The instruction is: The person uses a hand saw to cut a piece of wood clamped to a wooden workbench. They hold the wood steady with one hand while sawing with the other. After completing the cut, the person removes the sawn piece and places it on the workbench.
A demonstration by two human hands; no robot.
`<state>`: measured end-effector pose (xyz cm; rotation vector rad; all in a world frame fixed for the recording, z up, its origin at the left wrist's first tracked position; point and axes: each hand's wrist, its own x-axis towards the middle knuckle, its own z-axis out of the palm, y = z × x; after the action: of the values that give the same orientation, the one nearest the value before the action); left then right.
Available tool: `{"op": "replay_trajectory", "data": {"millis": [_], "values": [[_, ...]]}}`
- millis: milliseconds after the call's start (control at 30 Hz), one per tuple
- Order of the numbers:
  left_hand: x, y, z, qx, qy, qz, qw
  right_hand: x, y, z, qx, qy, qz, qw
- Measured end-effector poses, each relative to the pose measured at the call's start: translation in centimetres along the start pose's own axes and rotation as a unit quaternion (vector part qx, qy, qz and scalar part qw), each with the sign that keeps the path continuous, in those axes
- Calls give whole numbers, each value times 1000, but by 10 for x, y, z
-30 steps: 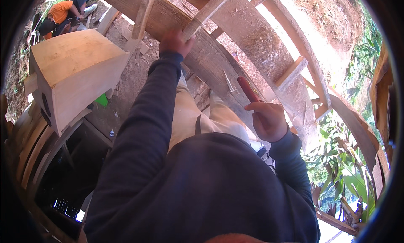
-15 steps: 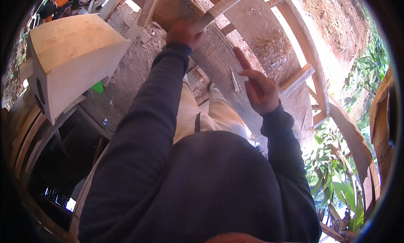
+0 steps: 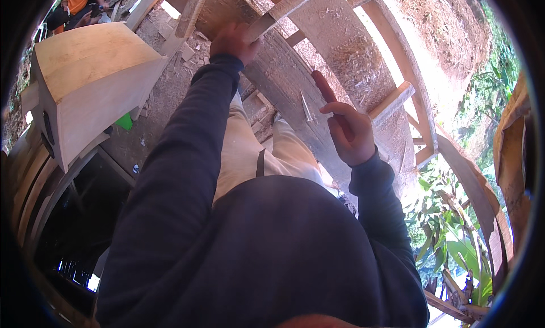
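1. Clearly, the left hand (image 3: 233,41) is clamped on a pale slanting wooden slat (image 3: 284,10) at the far middle; if that grip slips, the slat could swing loose.
2. Nearer and to the right, the right hand (image 3: 349,132) holds nothing, index finger out and the rest curled, just above a wide grey weathered plank (image 3: 295,95); its rough edge risks splinters.
3. Leaning far over the frame could cost balance.
4. No packages, labels or signs are legible; a large pale plywood box (image 3: 91,84) stands left, a small green object (image 3: 124,122) beside it.
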<state>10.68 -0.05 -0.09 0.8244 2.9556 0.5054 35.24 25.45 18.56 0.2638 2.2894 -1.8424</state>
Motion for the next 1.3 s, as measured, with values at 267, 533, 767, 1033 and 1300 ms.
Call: {"op": "replay_trajectory", "data": {"millis": [267,533,767,1033,1300], "values": [[-6,7,1,-39,13,-13,999,14,-11,17,-12,23,-34,999],[1,7,-5,0,-61,-63,996,89,4,51,7,33,-25,999],[-5,0,-3,-5,-40,-19,999,67,0,43,-4,65,9,998],[-7,4,-13,-48,-27,-9,998,67,0,51,-36,60,14,997],[-6,5,-13,-61,-30,-27,997,69,21,66,-16,83,-11,996]]}}
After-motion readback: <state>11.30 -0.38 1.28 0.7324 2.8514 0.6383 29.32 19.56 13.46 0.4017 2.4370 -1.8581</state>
